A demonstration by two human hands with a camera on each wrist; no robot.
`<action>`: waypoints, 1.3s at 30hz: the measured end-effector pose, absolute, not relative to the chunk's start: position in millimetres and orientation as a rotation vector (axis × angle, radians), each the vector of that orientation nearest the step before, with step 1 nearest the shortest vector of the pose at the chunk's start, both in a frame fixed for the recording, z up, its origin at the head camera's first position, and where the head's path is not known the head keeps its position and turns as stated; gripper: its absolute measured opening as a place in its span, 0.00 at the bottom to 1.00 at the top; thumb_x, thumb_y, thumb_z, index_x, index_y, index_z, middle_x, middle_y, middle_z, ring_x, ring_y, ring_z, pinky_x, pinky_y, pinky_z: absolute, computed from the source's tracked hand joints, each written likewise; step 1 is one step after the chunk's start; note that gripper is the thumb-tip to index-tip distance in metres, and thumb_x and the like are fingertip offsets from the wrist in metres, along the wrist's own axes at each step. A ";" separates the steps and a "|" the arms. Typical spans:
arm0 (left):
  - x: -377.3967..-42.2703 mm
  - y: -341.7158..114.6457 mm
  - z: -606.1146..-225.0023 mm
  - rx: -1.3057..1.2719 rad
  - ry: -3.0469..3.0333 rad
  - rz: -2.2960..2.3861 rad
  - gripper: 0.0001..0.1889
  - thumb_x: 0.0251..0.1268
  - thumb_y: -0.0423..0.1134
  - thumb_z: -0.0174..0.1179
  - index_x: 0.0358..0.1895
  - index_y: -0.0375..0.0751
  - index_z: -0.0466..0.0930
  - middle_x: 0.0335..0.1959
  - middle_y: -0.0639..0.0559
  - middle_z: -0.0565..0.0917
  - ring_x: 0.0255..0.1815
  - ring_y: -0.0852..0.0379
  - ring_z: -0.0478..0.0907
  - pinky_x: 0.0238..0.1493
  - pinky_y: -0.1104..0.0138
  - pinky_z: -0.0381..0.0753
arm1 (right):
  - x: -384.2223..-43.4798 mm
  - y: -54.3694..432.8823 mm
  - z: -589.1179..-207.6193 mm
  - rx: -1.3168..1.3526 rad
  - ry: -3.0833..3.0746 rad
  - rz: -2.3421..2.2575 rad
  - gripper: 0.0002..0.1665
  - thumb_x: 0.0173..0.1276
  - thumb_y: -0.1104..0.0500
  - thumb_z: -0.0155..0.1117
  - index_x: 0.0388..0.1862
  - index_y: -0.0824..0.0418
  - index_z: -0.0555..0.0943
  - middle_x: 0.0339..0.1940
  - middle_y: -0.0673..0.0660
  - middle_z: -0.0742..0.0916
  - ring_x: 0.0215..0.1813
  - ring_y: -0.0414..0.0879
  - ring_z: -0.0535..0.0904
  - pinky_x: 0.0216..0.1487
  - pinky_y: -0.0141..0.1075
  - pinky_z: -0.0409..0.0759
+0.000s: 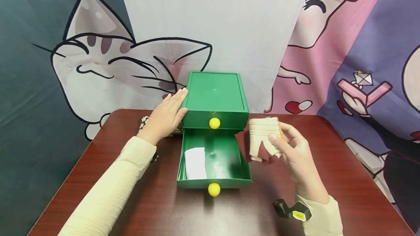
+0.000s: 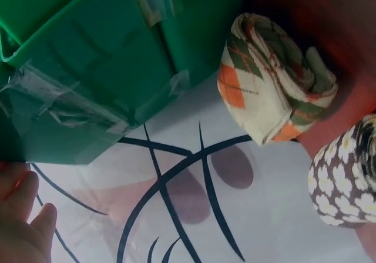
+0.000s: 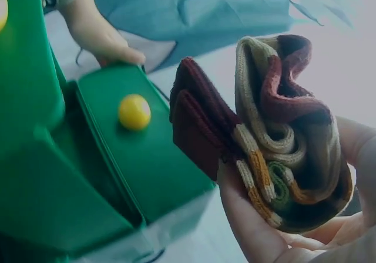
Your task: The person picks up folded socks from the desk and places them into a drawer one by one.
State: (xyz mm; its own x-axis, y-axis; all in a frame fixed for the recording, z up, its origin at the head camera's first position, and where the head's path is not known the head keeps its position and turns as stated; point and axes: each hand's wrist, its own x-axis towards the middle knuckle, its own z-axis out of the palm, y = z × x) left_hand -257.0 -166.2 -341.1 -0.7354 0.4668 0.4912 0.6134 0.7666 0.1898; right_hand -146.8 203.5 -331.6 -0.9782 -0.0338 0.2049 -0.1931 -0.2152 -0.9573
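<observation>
A green two-drawer box with yellow ball knobs stands on the table. Its lower drawer is pulled out, with a folded white cloth item lying at its left side. My left hand rests on the left edge of the box, fingers straight. In my right hand I hold folded knit socks, cream and maroon, beside the drawer's right wall. The right wrist view shows the layers of the socks rolled between thumb and fingers.
Left of the box, the left wrist view shows a rolled argyle sock and a rolled dark sock with white flowers. A cloth backdrop with cartoon animals hangs behind the brown table.
</observation>
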 end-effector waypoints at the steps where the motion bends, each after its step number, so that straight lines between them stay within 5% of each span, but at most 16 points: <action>1: -256.8 -166.8 -339.6 -0.822 -2.547 -0.450 0.36 0.84 0.59 0.33 0.79 0.34 0.56 0.79 0.42 0.62 0.80 0.46 0.57 0.81 0.51 0.50 | -146.2 199.6 -330.5 0.274 -1.934 2.344 0.19 0.75 0.70 0.56 0.60 0.55 0.79 0.47 0.53 0.86 0.41 0.42 0.83 0.38 0.31 0.86; 5: -256.7 -170.2 -331.4 -0.845 -2.567 -0.319 0.41 0.81 0.65 0.25 0.79 0.33 0.57 0.79 0.42 0.62 0.79 0.44 0.58 0.81 0.50 0.48 | -146.4 184.5 -328.7 0.263 -2.081 2.308 0.19 0.75 0.67 0.58 0.62 0.56 0.77 0.46 0.53 0.86 0.41 0.43 0.83 0.38 0.33 0.87; 14: -253.9 -173.3 -318.9 -0.866 -2.637 -0.144 0.34 0.80 0.52 0.50 0.80 0.36 0.57 0.80 0.45 0.61 0.80 0.48 0.56 0.81 0.49 0.47 | -151.9 154.1 -336.3 0.340 -2.411 2.096 0.26 0.72 0.63 0.64 0.66 0.65 0.72 0.46 0.59 0.86 0.39 0.45 0.85 0.36 0.36 0.87; 24: -255.4 -174.1 -320.0 -0.871 -2.628 -0.167 0.34 0.80 0.51 0.50 0.79 0.36 0.57 0.79 0.44 0.62 0.80 0.48 0.56 0.80 0.49 0.49 | -155.1 128.5 -339.4 0.294 -2.749 1.600 0.32 0.66 0.57 0.72 0.67 0.60 0.73 0.44 0.61 0.85 0.33 0.46 0.80 0.31 0.34 0.84; 34: -258.9 -172.7 -324.6 -0.873 -2.629 -0.241 0.34 0.81 0.51 0.49 0.80 0.35 0.56 0.79 0.43 0.62 0.80 0.46 0.56 0.82 0.52 0.46 | -155.8 109.2 -344.3 0.362 -2.883 1.147 0.37 0.67 0.56 0.69 0.71 0.66 0.69 0.49 0.60 0.84 0.43 0.50 0.78 0.47 0.43 0.80; 39: -259.5 -172.7 -326.9 -0.869 -2.616 -0.257 0.34 0.81 0.50 0.50 0.80 0.34 0.56 0.79 0.43 0.61 0.80 0.46 0.56 0.81 0.51 0.47 | -155.4 102.3 -347.0 0.376 -2.897 1.086 0.37 0.66 0.58 0.69 0.70 0.69 0.69 0.45 0.59 0.83 0.40 0.49 0.77 0.41 0.40 0.81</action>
State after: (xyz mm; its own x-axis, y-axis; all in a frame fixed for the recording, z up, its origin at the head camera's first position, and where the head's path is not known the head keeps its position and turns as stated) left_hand -259.5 -172.7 -326.9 -0.7411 0.5390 0.4004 0.6067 0.7930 0.0554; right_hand -155.4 102.3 -347.0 -0.9706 -0.2155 0.1075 -0.2330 0.7278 -0.6449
